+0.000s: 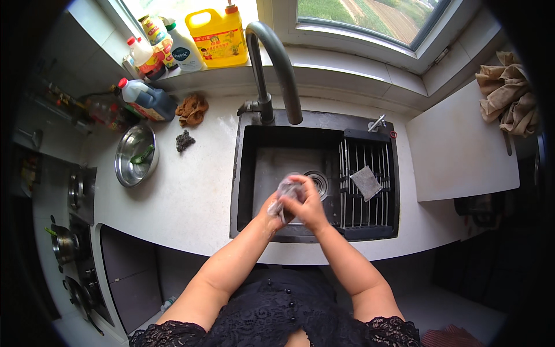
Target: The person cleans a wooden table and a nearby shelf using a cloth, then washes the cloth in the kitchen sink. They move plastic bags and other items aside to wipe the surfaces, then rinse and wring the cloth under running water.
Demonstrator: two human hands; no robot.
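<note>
Both my hands are together over the near part of the dark sink [247,173]. Between them is a crumpled greyish-white wad [287,189], perhaps a wet cloth; motion blur hides its exact kind. My left hand [270,213] is closed at the wad's lower left side. From the right, my right hand [310,209] presses on it with bent fingers. The round metal drain [317,184] shows just beyond my right hand. Above the sink arches a grey faucet [283,63]; no water stream can be seen coming from it.
Across the sink's right side lies a rack [362,215] with a grey scrubbing pad [365,183]. Left on the counter are a steel bowl [122,165] with a green vegetable, a dark scourer [184,140] and a brown cloth [192,110]. A white board [462,150] stands right.
</note>
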